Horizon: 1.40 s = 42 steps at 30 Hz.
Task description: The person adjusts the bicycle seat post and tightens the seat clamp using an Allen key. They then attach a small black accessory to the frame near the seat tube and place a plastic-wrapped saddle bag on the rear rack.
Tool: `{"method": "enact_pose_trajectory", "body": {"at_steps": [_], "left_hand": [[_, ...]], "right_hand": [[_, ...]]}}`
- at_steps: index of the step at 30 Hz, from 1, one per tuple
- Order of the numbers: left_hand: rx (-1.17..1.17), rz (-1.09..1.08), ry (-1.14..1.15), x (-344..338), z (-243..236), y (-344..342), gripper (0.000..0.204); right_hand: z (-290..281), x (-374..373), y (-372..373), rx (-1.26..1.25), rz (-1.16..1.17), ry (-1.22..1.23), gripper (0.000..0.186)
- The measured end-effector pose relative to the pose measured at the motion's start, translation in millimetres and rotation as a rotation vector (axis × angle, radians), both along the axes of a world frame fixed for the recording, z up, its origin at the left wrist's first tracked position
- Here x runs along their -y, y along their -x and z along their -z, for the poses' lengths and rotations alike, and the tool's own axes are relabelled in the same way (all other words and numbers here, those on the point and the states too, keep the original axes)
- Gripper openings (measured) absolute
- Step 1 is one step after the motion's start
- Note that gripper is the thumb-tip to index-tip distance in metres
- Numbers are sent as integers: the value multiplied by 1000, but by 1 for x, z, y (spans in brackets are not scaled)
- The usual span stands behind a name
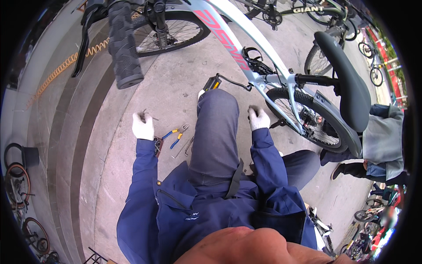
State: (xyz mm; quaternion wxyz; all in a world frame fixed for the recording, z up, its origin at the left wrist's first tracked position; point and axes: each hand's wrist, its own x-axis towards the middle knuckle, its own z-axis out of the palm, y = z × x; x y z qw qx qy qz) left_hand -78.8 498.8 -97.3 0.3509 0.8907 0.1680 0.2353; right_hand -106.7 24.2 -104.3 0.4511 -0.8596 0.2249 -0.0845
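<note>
My left hand (143, 126), in a white glove with dark fingertips, is closed on a thin metal rod (150, 116) that looks like a hex key. On my right, my gloved right hand (258, 119) has its fingers curled together near the bicycle's rear wheel (274, 97); whatever it may hold is too small to make out. Between my left hand and my raised knee lie pliers (176, 135) with blue and yellow handles. Thin L-shaped metal keys (188, 147) rest beside them. A small dark red case (158, 145) shows partly behind my left wrist.
A pale blue bicycle frame (233, 37) spans the area ahead, with its grip (125, 48) at upper left, pedal (212, 83) by my knee and saddle (347, 83) to the right. Steps (66, 145) and an orange coiled hose (66, 64) are left. A person (382, 136) is at right.
</note>
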Motion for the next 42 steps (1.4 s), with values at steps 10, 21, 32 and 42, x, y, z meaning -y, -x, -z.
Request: {"method": "enact_pose_trajectory", "body": {"at_steps": [10,21,32,42], "left_hand": [[-186,1175,291,252,-214,-112,15],[424,1261,-694,314,-196,-226,21],[-10,1343,-938,347,-194,-271,26],[-33,1478,-901,349,-189,-270,25]], "right_hand": [[-161,-65,-48,460,-308,318,30],[-79,-11,-78,100,-236,-573,38],[-81,-16,-128,149,-147,-1098,35],[-74,-6,-131,111,-216,-907,37]]}}
